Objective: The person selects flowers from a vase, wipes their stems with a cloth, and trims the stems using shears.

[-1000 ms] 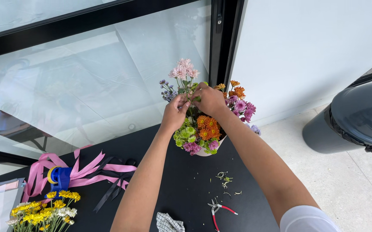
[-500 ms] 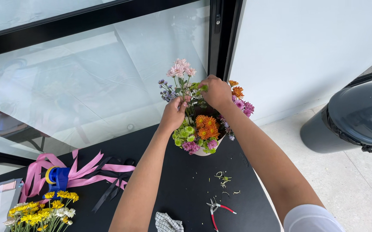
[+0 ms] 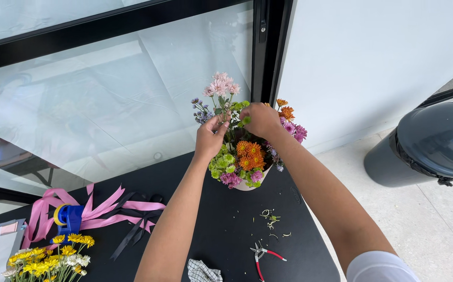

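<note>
Leftmost, glossy pink satin ribbons (image 3: pixel 101 209) loop across your matte black table (image 3: pixel 226 230) around a blue plastic tape dispenser (image 3: pixel 70 216), above a bunch of small yellow chrysanthemums (image 3: pixel 49 258). Your left hand (image 3: pixel 209 137) pinches a thin green stem beside the tall pale pink blooms (image 3: pixel 220 84); since half a second ago it has crept slightly up. Your right hand (image 3: pixel 260 119) is closed on green foliage. Both work in the round white bowl (image 3: pixel 247 184), packed with orange, green and magenta flowers (image 3: pixel 247 154). Red-handled metal snips (image 3: pixel 265 255) lie near you.
</note>
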